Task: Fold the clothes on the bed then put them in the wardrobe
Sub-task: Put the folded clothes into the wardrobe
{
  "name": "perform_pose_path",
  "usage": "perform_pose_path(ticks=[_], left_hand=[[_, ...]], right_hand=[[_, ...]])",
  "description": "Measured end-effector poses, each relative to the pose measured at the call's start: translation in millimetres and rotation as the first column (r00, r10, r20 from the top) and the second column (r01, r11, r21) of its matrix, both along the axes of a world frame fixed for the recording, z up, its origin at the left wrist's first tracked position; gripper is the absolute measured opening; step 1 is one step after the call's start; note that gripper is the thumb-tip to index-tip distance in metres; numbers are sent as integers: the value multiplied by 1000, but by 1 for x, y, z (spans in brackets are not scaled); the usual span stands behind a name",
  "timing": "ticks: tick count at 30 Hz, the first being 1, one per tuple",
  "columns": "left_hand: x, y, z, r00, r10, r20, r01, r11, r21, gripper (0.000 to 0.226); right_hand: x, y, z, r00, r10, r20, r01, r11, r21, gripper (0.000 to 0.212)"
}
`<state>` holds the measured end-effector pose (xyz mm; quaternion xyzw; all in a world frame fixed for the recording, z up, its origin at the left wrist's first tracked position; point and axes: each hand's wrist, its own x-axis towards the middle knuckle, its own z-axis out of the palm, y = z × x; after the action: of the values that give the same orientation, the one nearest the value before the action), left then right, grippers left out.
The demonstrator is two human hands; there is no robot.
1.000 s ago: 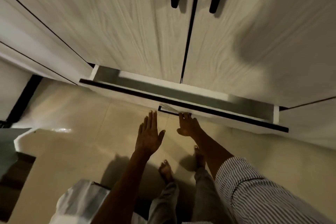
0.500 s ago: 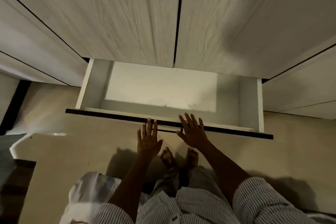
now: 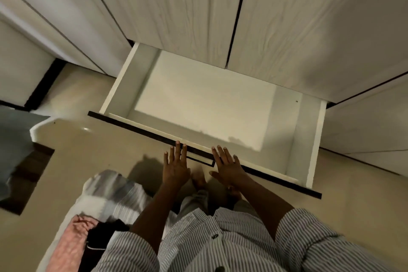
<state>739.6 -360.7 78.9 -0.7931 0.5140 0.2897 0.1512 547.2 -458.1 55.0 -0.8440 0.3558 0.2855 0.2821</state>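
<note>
Your folded clothes [image 3: 92, 216] lie stacked on the floor down to the left of your fingers. Your left hand [image 3: 175, 169] and right hand [image 3: 228, 166] are spread flat, fingers straight, holding nothing, fingertips at the drawer [image 3: 123, 77] front's dark edge. Beyond the fingertips the wardrobe [image 3: 298, 28] drawer stands pulled out.

I see the pale wood-grain wardrobe [image 3: 198, 17] filling the upper frame, doors closed, its white drawer [image 3: 313, 146] pulled out mid-frame; folded clothes [image 3: 88, 223], striped, pink and black, stacked at lower left
</note>
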Motion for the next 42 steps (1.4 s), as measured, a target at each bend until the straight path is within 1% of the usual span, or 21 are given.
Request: perform_pose_path(ticks=[2, 4, 7, 10, 13, 15, 17, 22, 24, 25, 27, 28, 29, 30, 32, 34, 37, 39, 40, 42], left_hand=[[-11, 7, 3, 999, 49, 25, -49, 999, 7, 88], [-20, 13, 5, 991, 136, 19, -136, 991, 2, 86], [-37, 27, 8, 958, 284, -28, -285, 959, -8, 84], [-63, 46, 11, 905, 418, -79, -419, 908, 4, 82], [-92, 66, 14, 901, 427, -78, -429, 904, -1, 77], [-108, 79, 16, 889, 450, -86, -450, 893, 17, 79], [-118, 83, 14, 879, 467, -102, -465, 884, 37, 81], [-133, 104, 4, 857, 506, -96, -505, 862, 31, 78], [-142, 114, 0, 821, 553, -142, -558, 830, 5, 82], [-144, 119, -2, 798, 582, -157, -592, 806, -22, 82], [-146, 127, -2, 745, 641, -183, -661, 746, -76, 81], [-148, 136, -3, 706, 681, -196, -705, 700, -110, 80], [-151, 146, -3, 662, 721, -204, -749, 646, -147, 79], [-153, 159, -3, 614, 760, -213, -789, 585, -184, 77], [-156, 181, -3, 544, 811, -216, -835, 496, -240, 74], [-154, 214, -6, 465, 864, -192, -871, 407, -276, 70], [-153, 264, -14, 318, 924, -210, -920, 248, -302, 67], [-153, 301, -20, 137, 957, -255, -959, 63, -276, 66], [-155, 314, -23, 52, 958, -281, -967, -22, -255, 66], [-157, 341, -32, -84, 941, -327, -971, -151, -185, 71]], right_hand=[[-8, 8, 4, 998, 50, 24, -51, 998, 21, 87], [-16, 15, 9, 994, 98, 48, -100, 994, 42, 81], [-26, 24, 13, 978, 203, 54, -206, 976, 65, 79], [-33, 36, 11, 957, 281, 72, -287, 952, 105, 79], [-37, 50, 8, 934, 349, 80, -356, 929, 99, 81], [-38, 59, 7, 912, 402, 79, -409, 905, 115, 83], [-40, 62, 6, 905, 419, 68, -424, 895, 136, 86], [-36, 66, 1, 897, 435, 81, -442, 891, 103, 93], [-37, 68, 3, 890, 451, 67, -456, 884, 104, 94], [-38, 70, 3, 883, 465, 63, -468, 881, 67, 94], [-42, 75, 5, 834, 538, 120, -525, 842, -124, 93], [-41, 82, 6, 770, 616, 167, -579, 784, -222, 92], [-38, 91, 8, 698, 686, 207, -632, 725, -273, 92], [-32, 104, 8, 628, 736, 252, -678, 677, -287, 91], [-16, 128, 10, 565, 770, 296, -737, 633, -237, 85], [9, 158, 12, 509, 816, 274, -812, 561, -162, 76], [44, 187, 10, 495, 844, 208, -868, 494, 59, 60], [69, 209, 3, 456, 877, 149, -886, 432, 167, 56], [78, 215, -1, 451, 885, 115, -882, 422, 210, 55], [92, 228, -14, 450, 891, 61, -868, 420, 264, 54]])
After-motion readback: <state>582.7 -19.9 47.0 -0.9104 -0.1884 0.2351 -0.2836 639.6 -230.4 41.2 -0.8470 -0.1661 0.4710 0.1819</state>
